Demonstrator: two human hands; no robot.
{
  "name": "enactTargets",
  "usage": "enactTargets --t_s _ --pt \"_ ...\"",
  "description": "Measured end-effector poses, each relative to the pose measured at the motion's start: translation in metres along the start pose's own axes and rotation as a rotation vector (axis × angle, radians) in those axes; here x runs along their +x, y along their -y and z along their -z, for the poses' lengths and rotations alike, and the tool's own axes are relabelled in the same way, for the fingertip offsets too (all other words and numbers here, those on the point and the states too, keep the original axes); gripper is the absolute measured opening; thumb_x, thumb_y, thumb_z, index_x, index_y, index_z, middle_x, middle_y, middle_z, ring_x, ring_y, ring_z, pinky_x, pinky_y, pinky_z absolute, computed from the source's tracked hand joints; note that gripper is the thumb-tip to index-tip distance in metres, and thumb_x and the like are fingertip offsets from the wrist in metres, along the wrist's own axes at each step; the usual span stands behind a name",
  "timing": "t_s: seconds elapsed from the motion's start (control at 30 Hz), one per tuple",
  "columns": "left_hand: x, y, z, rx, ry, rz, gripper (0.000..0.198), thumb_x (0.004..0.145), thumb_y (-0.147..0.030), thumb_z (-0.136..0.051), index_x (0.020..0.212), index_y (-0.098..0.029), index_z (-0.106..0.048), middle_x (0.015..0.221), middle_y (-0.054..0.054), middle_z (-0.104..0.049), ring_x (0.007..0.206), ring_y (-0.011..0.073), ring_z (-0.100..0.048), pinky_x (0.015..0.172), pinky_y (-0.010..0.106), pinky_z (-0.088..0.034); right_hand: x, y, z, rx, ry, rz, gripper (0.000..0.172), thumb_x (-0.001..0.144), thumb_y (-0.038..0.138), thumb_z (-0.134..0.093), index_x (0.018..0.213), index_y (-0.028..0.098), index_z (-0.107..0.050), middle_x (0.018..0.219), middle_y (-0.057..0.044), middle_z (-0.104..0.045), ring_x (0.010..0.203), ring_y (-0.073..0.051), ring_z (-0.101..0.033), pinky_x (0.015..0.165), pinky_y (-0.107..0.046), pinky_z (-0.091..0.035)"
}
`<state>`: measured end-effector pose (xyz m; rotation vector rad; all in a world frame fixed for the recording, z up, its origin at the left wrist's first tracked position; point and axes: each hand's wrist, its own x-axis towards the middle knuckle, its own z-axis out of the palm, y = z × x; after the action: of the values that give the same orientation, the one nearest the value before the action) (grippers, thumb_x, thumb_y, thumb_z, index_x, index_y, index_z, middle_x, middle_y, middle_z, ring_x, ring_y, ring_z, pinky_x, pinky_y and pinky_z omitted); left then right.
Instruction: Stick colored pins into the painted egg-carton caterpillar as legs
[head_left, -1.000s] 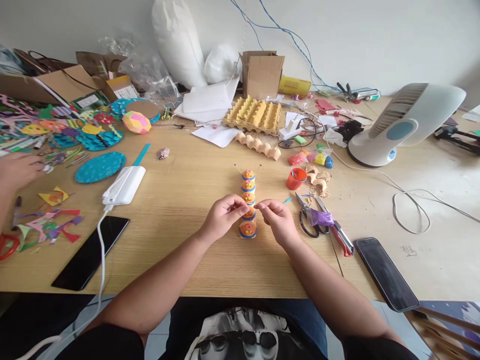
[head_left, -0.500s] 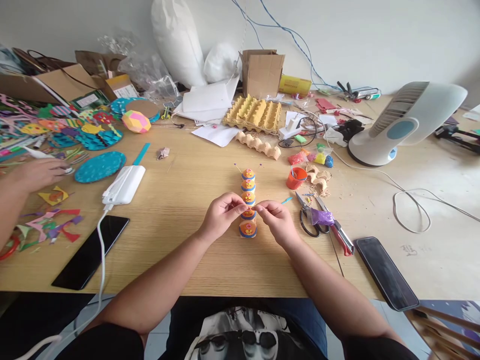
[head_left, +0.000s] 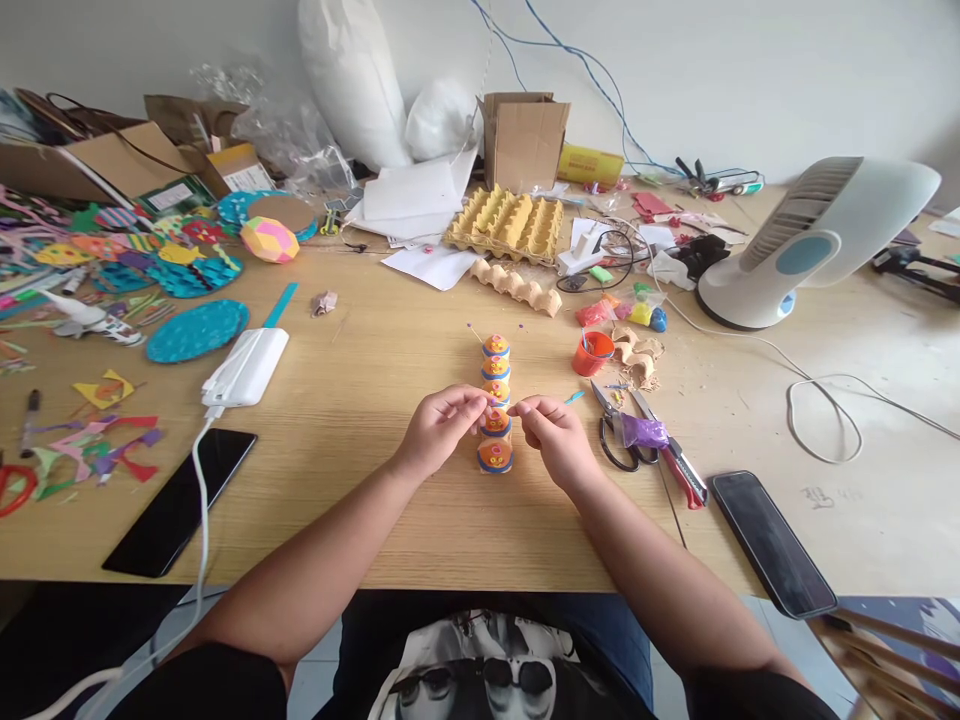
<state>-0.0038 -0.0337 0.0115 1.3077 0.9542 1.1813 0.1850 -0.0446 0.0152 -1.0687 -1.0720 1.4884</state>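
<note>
A caterpillar built of egg-carton humps (head_left: 496,425), orange with blue edging and small faces, stands end-on between the two sets of fingers, its nearest hump just below them and the rest running away beyond. Two thin antennae (head_left: 521,327) with purple tips rise past its far end. The left hand (head_left: 444,430) and right hand (head_left: 553,435) flank the fourth hump, each with thumb and forefinger drawn narrow; a tiny pinkish speck shows at the left fingertips, but whether either pinch grips anything I cannot tell. Half a second ago the fingertips nearly met over that hump; now the left ones sit a little higher and farther off, baring more of its face, which I read as a small adjustment in close handwork. Just beyond the right fingers lies a thin blue strip (head_left: 574,396), then a red cup (head_left: 593,354); to their right are scissors (head_left: 601,403), a purple packet (head_left: 643,432) and a utility knife (head_left: 684,478). Well left of the left fingers, past a white power bank (head_left: 251,370), a co-worker's hand has left the surface (head_left: 360,370), uncovering a white nozzled tool (head_left: 88,318).
</note>
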Motion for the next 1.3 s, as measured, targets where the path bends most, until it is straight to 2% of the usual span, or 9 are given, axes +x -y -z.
enactTargets --t_s 0.4,0.77,0.97,1.13,1.3 --pt "0.0001 -0.0046 -0.0002 0.098 0.022 -0.036 0.024 0.087 -0.041 -0.071 0.088 -0.018 -0.078 0.074 0.004 -0.069 0.064 0.012 -0.056 0.06 0.024 -0.045 -0.0009 0.0025 -0.0014 -0.071 0.008 0.061 0.035 0.077 0.054 -0.076 0.076 0.019 -0.073 0.059 0.002 -0.05 0.059 -0.012 -0.041 0.053 -0.025 -0.031" --pt "-0.0001 -0.0092 -0.0008 0.184 -0.022 -0.121 0.023 0.087 -0.038 -0.071 0.08 -0.017 -0.076 0.073 0.003 -0.068 0.067 0.0132 -0.058 0.064 0.025 -0.046 -0.0021 0.0011 -0.001 -0.117 0.025 0.083 0.037 0.079 0.055 -0.075 0.075 0.018 -0.071 0.059 0.003 -0.049 0.058 -0.01 -0.036 0.054 -0.026 -0.03" --pt "0.0006 -0.0025 0.0022 -0.019 0.009 -0.001 0.035 0.092 -0.048 -0.062 0.09 -0.016 -0.078 0.077 0.005 -0.07 0.07 0.0144 -0.061 0.063 0.026 -0.049 -0.0001 -0.0006 0.001 -0.052 0.022 0.055 0.038 0.077 0.055 -0.075 0.077 0.017 -0.072 0.056 0.004 -0.045 0.055 -0.009 -0.032 0.052 -0.025 -0.025" --pt "0.0007 -0.0032 0.0016 0.045 -0.006 -0.018 0.024 0.085 -0.04 -0.073 0.09 -0.018 -0.077 0.08 0.004 -0.072 0.071 0.0137 -0.062 0.065 0.025 -0.05 0.0001 0.0008 0.0009 -0.05 0.017 0.043 0.037 0.077 0.055 -0.075 0.077 0.017 -0.072 0.056 0.004 -0.046 0.054 -0.009 -0.033 0.051 -0.025 -0.027" --pt "0.0006 -0.0072 -0.0007 0.125 -0.014 -0.063 0.02 0.085 -0.038 -0.074 0.086 -0.018 -0.077 0.08 0.004 -0.073 0.072 0.0136 -0.063 0.065 0.024 -0.049 -0.0012 0.0029 -0.0005 -0.074 0.024 0.047 0.037 0.077 0.054 -0.075 0.076 0.017 -0.071 0.059 0.003 -0.05 0.057 -0.01 -0.039 0.054 -0.026 -0.031"
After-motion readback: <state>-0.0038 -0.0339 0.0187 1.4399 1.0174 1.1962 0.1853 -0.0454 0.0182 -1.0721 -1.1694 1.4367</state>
